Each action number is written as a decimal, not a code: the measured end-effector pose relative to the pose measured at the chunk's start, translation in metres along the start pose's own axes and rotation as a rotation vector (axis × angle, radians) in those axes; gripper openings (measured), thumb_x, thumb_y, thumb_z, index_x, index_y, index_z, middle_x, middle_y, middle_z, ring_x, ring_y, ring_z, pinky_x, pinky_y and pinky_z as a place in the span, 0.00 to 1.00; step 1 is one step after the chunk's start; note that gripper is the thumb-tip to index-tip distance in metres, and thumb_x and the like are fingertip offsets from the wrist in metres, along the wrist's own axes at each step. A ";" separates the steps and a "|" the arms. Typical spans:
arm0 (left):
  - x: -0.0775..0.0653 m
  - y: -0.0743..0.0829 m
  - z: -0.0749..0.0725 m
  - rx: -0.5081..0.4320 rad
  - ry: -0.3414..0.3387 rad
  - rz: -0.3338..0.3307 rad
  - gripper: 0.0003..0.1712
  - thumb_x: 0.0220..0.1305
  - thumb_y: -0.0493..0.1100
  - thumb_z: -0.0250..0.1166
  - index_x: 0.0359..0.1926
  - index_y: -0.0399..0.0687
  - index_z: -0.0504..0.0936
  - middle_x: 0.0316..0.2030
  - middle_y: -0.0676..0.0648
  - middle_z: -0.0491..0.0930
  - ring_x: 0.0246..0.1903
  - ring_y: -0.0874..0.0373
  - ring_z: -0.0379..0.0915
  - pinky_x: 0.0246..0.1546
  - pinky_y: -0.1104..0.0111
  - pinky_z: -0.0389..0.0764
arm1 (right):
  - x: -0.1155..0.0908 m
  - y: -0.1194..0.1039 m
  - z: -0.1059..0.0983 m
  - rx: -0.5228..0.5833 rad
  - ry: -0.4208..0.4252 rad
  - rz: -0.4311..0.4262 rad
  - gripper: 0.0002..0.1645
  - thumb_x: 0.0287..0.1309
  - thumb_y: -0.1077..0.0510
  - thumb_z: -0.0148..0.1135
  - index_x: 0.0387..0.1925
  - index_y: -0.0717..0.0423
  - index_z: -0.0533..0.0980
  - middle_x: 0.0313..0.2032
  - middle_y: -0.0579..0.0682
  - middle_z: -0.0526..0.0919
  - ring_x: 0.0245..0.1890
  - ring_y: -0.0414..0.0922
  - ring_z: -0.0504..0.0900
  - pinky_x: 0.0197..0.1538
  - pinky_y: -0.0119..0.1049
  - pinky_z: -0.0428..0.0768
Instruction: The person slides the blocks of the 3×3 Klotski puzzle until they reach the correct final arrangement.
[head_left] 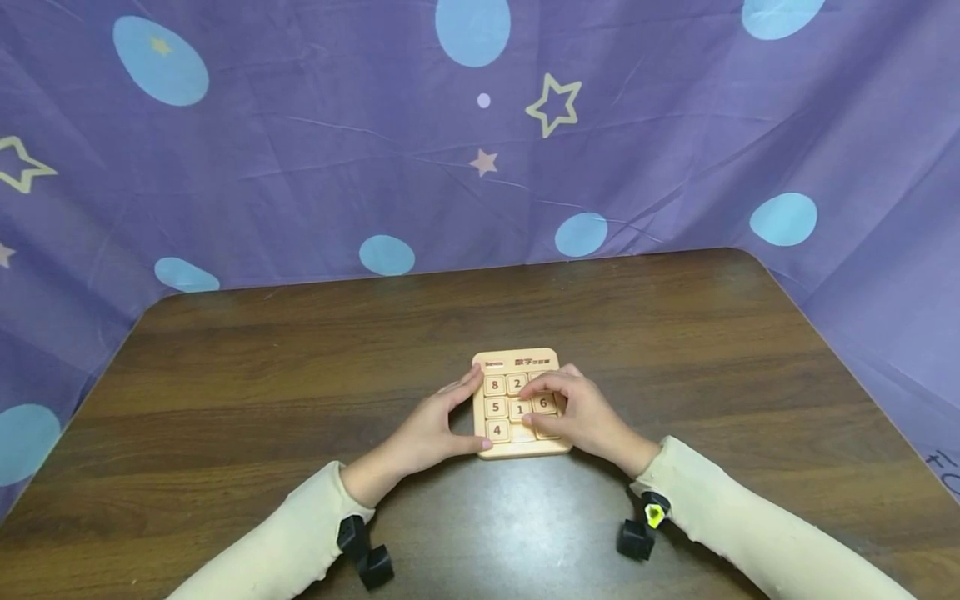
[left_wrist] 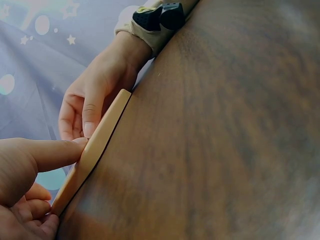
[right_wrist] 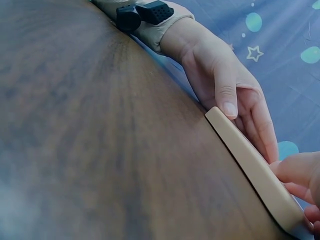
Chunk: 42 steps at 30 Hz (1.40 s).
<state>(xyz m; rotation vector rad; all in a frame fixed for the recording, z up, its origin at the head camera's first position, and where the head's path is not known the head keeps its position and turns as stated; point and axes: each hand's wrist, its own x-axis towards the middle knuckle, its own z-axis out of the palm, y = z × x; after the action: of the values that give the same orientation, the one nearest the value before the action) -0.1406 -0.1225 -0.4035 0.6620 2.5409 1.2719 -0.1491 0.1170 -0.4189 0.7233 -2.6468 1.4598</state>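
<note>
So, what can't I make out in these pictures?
Head view: the number on the top-right tile, hidden by the right hand.
Head view: the number on the bottom-right tile, hidden by the same hand.
Head view: small label on the board, too small to read.
Head view: dark writing on the curtain, cut off by the right edge.
Both wrist views: all tile numbers; the board is edge-on.

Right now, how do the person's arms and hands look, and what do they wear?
Long, plain cream sleeves reach both wrists. Each wrist carries a small, blocky black device; the right one shows a bright yellow patch. The left hand and right hand are bare, with no gloves in view.
</note>
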 end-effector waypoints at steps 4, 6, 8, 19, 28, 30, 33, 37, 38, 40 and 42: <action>0.000 0.001 -0.001 0.002 -0.002 -0.002 0.51 0.46 0.44 0.75 0.68 0.36 0.59 0.71 0.45 0.52 0.70 0.48 0.47 0.68 0.53 0.51 | 0.001 -0.001 0.000 0.006 0.007 -0.004 0.16 0.41 0.59 0.75 0.37 0.49 0.83 0.32 0.42 0.77 0.33 0.40 0.67 0.35 0.31 0.67; 0.000 0.001 -0.001 0.002 -0.003 -0.003 0.51 0.46 0.44 0.75 0.68 0.36 0.59 0.71 0.45 0.52 0.70 0.48 0.47 0.68 0.53 0.51 | 0.002 -0.001 0.000 0.007 0.011 0.001 0.16 0.42 0.59 0.75 0.38 0.49 0.82 0.31 0.43 0.77 0.32 0.40 0.67 0.34 0.31 0.67; 0.000 0.001 -0.001 0.001 -0.003 -0.006 0.51 0.46 0.44 0.75 0.68 0.36 0.59 0.71 0.45 0.52 0.70 0.48 0.47 0.68 0.53 0.50 | 0.002 -0.001 0.000 0.010 0.016 0.003 0.16 0.42 0.60 0.74 0.38 0.50 0.82 0.31 0.43 0.77 0.32 0.40 0.67 0.34 0.31 0.68; 0.000 0.000 -0.002 -0.008 -0.027 -0.002 0.52 0.47 0.44 0.75 0.69 0.36 0.57 0.71 0.45 0.51 0.70 0.47 0.46 0.69 0.52 0.50 | 0.003 0.001 0.000 0.021 0.020 0.036 0.14 0.43 0.60 0.74 0.37 0.50 0.82 0.30 0.44 0.75 0.31 0.41 0.68 0.33 0.31 0.69; 0.000 -0.001 -0.006 -0.035 -0.071 0.005 0.55 0.45 0.43 0.75 0.70 0.38 0.55 0.72 0.46 0.48 0.71 0.48 0.43 0.69 0.52 0.47 | 0.001 0.002 0.000 0.018 0.053 0.021 0.15 0.42 0.60 0.74 0.36 0.50 0.82 0.28 0.43 0.75 0.30 0.40 0.67 0.32 0.30 0.68; 0.000 -0.001 -0.006 -0.035 -0.069 0.002 0.55 0.45 0.42 0.75 0.70 0.38 0.55 0.72 0.46 0.48 0.71 0.48 0.43 0.69 0.52 0.47 | 0.000 0.001 0.000 0.022 0.062 0.018 0.15 0.42 0.60 0.74 0.36 0.50 0.82 0.29 0.44 0.76 0.31 0.40 0.68 0.33 0.30 0.68; 0.000 0.000 -0.005 -0.039 -0.065 -0.002 0.55 0.44 0.42 0.76 0.70 0.38 0.55 0.72 0.46 0.48 0.71 0.48 0.43 0.69 0.52 0.47 | -0.002 0.001 0.001 0.038 0.075 0.024 0.15 0.41 0.61 0.75 0.36 0.51 0.83 0.32 0.44 0.78 0.32 0.40 0.69 0.34 0.30 0.69; 0.000 0.000 -0.005 -0.043 -0.064 -0.006 0.55 0.44 0.41 0.76 0.70 0.37 0.55 0.72 0.45 0.48 0.71 0.48 0.43 0.69 0.52 0.47 | -0.003 0.001 0.001 0.070 0.089 0.034 0.15 0.41 0.61 0.74 0.35 0.52 0.83 0.33 0.46 0.80 0.34 0.42 0.71 0.36 0.31 0.70; 0.000 0.000 -0.005 -0.043 -0.064 -0.006 0.55 0.45 0.41 0.76 0.70 0.37 0.55 0.72 0.45 0.48 0.71 0.48 0.43 0.69 0.52 0.47 | -0.004 0.001 0.001 0.077 0.093 0.037 0.15 0.41 0.62 0.74 0.35 0.52 0.83 0.34 0.46 0.80 0.34 0.42 0.71 0.36 0.31 0.70; 0.000 0.000 -0.005 -0.048 -0.064 -0.005 0.54 0.45 0.41 0.76 0.70 0.37 0.55 0.72 0.45 0.49 0.71 0.48 0.43 0.69 0.52 0.47 | -0.004 0.000 0.001 0.089 0.101 0.041 0.14 0.42 0.62 0.74 0.36 0.52 0.83 0.34 0.47 0.81 0.35 0.43 0.71 0.37 0.31 0.70; 0.000 0.000 -0.006 -0.053 -0.065 -0.002 0.54 0.45 0.41 0.76 0.70 0.37 0.55 0.72 0.45 0.48 0.71 0.48 0.43 0.69 0.53 0.46 | -0.004 -0.001 0.001 0.104 0.111 0.044 0.13 0.44 0.63 0.73 0.36 0.53 0.83 0.33 0.47 0.82 0.34 0.44 0.71 0.36 0.31 0.70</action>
<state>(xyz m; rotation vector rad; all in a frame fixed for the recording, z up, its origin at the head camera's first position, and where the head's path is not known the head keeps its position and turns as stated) -0.1430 -0.1263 -0.3998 0.6786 2.4470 1.2905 -0.1453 0.1174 -0.4195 0.5754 -2.5369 1.6095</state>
